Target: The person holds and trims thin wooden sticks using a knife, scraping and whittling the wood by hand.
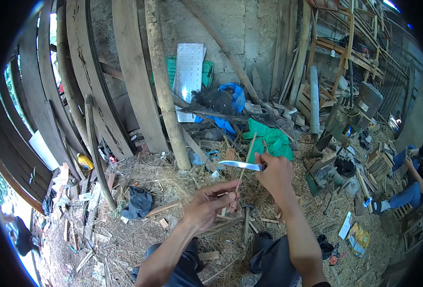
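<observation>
My left hand [206,206] is closed around the lower part of a thin wooden stick [251,146], which points up and slightly to the right. In my right hand [276,173] is a knife [242,165], its handle mostly hidden by the fingers. The shiny blade points left and crosses the stick a little above my left hand. Whether the edge touches the wood, I cannot tell. Below my hands, what looks like a hammer [247,220] stands between my knees, near a piece of wood [221,224].
Straw, shavings and wood scraps cover the ground. A bamboo post [166,95] rises ahead, beside a green tarp [269,141]. A machine with a motor [368,100] stands at right, and another person [412,189] sits beyond it. A black bag [139,202] lies at left.
</observation>
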The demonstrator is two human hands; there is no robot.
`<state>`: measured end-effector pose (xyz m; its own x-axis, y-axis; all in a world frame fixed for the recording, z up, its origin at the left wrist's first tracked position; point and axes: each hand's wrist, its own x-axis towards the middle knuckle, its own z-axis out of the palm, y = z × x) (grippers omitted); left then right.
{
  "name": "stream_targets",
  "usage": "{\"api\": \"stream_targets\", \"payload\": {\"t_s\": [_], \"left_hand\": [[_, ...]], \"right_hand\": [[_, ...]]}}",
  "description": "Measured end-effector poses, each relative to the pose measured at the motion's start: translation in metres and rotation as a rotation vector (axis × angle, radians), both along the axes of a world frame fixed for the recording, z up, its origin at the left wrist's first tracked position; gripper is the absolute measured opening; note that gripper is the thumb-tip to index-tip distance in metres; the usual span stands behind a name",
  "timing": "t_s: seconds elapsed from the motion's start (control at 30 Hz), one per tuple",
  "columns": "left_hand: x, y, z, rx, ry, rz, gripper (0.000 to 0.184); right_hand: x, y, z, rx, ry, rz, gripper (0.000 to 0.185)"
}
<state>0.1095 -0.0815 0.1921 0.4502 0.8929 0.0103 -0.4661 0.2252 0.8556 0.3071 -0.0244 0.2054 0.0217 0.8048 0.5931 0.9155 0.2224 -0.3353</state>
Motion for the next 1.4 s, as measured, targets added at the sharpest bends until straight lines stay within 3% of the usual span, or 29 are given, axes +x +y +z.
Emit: {"api": "stream_targets", "payload": {"t_s": [0.13,0.2,0.5,0.63,0.7,0.73,0.9,0.97,1.03,1.07,1.17,1.23,1.3,1.4], "left_hand": [[-0.001,0.004,-0.006,-0.036,0.043,0.059,0.038],[0.002,0.0,0.0,-0.025,0.027,0.041,0.038],[-0.003,0.001,-0.007,0.025,0.025,-0.018,0.039],[-0.003,0.001,-0.003,-0.032,-0.016,-0.009,0.038],[-0.003,0.0,-0.005,-0.03,0.023,-0.001,0.039],[-0.003,0.0,-0.005,-0.027,0.063,0.004,0.039],[0.0,0.0,-0.006,-0.038,0.065,-0.058,0.04],[-0.004,0.001,-0.006,-0.072,0.047,-0.089,0.04],[-0.009,-0.005,-0.011,0.106,0.082,-0.216,0.043],[-0.011,-0.006,-0.01,0.11,0.094,-0.215,0.043],[-0.009,-0.006,-0.01,0.022,0.118,-0.165,0.042],[-0.014,-0.001,-0.006,0.014,0.243,-0.061,0.041],[-0.016,0.001,-0.004,0.091,0.315,-0.059,0.04],[-0.013,0.001,-0.004,0.146,0.42,-0.019,0.039]], "right_hand": [[-0.016,-0.019,-0.004,0.003,0.021,0.171,0.013],[-0.022,-0.024,-0.009,-0.01,-0.071,0.371,0.009],[-0.003,-0.001,-0.003,-0.086,0.086,0.163,0.011],[-0.008,-0.008,-0.004,0.013,0.103,0.193,0.008],[-0.018,-0.019,-0.002,-0.032,-0.088,0.279,0.009],[-0.016,-0.012,-0.01,-0.013,0.002,0.349,0.01],[0.005,0.012,-0.015,-0.012,0.004,0.194,0.008],[0.011,0.021,-0.022,-0.03,0.099,0.111,0.012],[0.039,0.032,-0.014,-0.113,0.162,-0.036,0.016],[0.051,0.037,-0.013,-0.199,0.224,-0.181,0.02],[0.064,0.039,-0.028,-0.228,0.334,-0.243,0.029],[0.063,0.031,-0.025,-0.216,0.373,-0.108,0.03],[0.047,0.01,-0.003,-0.515,1.192,0.428,0.026],[0.021,-0.008,0.013,-0.478,1.247,0.554,0.025]]}}
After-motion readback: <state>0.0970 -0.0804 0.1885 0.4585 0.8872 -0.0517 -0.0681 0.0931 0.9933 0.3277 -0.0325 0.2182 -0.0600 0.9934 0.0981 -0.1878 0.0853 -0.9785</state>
